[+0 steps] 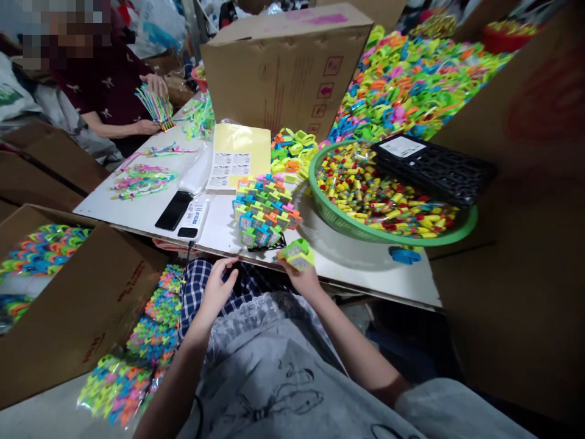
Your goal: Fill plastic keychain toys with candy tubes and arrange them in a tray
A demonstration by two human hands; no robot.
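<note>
My right hand (305, 278) is closed around a yellow-green plastic toy watch (298, 253) with a greyish face, held just over the table's front edge. Left of it, my left hand (221, 285) rests by the same edge with thumb and fingers apart and nothing in them. Straight ahead of both hands stands a block of similar toy watches (264, 210) in yellow, orange, blue and pink, set in close rows. Part of a black tray (274, 244) shows under its near side.
A green basket (338, 227) of small yellow-and-red pieces carries black trays (434, 167). Behind are a carton (283, 85) and a heap of colourful plastic parts (402, 85). Left lie a phone (173, 211) and label sheets (228, 167). A co-worker (107, 79) holds thin colourful strips.
</note>
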